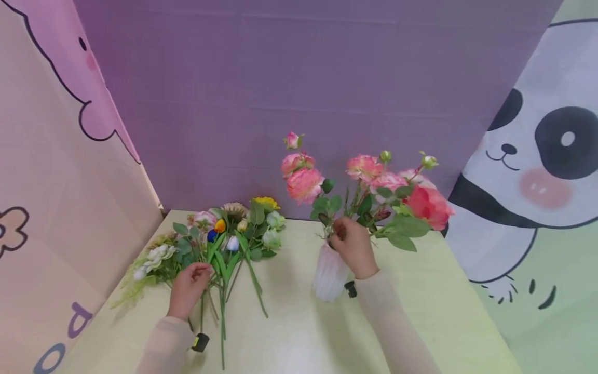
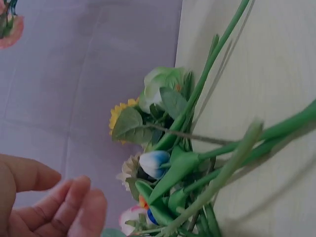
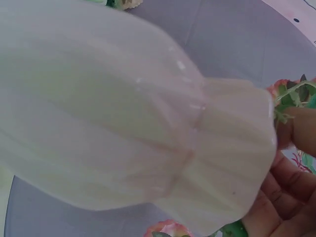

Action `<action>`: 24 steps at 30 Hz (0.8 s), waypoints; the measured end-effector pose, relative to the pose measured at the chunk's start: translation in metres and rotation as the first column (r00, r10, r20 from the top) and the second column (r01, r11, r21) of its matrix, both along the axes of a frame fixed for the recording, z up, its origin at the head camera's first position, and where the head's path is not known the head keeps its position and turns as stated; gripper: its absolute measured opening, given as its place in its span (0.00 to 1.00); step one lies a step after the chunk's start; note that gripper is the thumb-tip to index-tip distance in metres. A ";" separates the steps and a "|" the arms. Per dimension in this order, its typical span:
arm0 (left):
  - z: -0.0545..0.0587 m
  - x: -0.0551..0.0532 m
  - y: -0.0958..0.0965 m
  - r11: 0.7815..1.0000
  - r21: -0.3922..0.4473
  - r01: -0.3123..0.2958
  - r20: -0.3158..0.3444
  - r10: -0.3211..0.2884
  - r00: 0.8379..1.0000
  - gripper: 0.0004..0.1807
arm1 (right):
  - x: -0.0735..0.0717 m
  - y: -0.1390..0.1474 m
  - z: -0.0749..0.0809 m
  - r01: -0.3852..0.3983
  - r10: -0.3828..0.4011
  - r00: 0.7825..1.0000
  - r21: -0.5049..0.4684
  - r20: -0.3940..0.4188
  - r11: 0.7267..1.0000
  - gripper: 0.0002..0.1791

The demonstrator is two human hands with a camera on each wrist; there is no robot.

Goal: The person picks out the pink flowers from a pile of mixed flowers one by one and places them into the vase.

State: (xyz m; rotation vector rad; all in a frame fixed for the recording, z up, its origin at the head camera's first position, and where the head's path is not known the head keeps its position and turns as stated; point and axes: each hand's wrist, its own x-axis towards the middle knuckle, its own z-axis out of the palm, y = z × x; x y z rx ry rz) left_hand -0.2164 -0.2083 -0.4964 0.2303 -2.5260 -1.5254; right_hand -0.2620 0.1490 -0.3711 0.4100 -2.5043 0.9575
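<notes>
A pale pinkish-white fluted vase (image 1: 329, 280) stands upright, holding pink artificial flowers (image 1: 304, 185) and a larger red-pink bloom (image 1: 427, 206) that leans right. At its mouth, my right hand (image 1: 354, 246) pinches a flower stem among the leaves. The right wrist view shows that hand's fingers (image 3: 289, 173) just past the vase's ruffled rim (image 3: 247, 148), with the held stem mostly hidden. My left hand (image 1: 189, 288) hovers by the loose flowers, its thumb apart from its loosely bent fingers (image 2: 74, 207) and nothing between them. Close by lie a white-blue tulip (image 2: 154, 164) and green stems (image 2: 229, 180).
Loose artificial flowers, including a yellow one (image 1: 266, 202), white blooms (image 1: 159, 255) and green-white roses (image 1: 272, 239), spread over the left of the table (image 1: 289, 332). A purple cloth (image 1: 317, 78) hangs behind; printed cloths flank the table. A small black object (image 1: 201, 342) lies near the left sleeve.
</notes>
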 end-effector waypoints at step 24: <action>-0.030 -0.028 -0.025 0.993 -0.115 -0.028 0.238 0.055 0.970 0.20 | -0.005 0.002 0.001 -0.029 0.017 0.993 0.102 0.121 0.994 0.04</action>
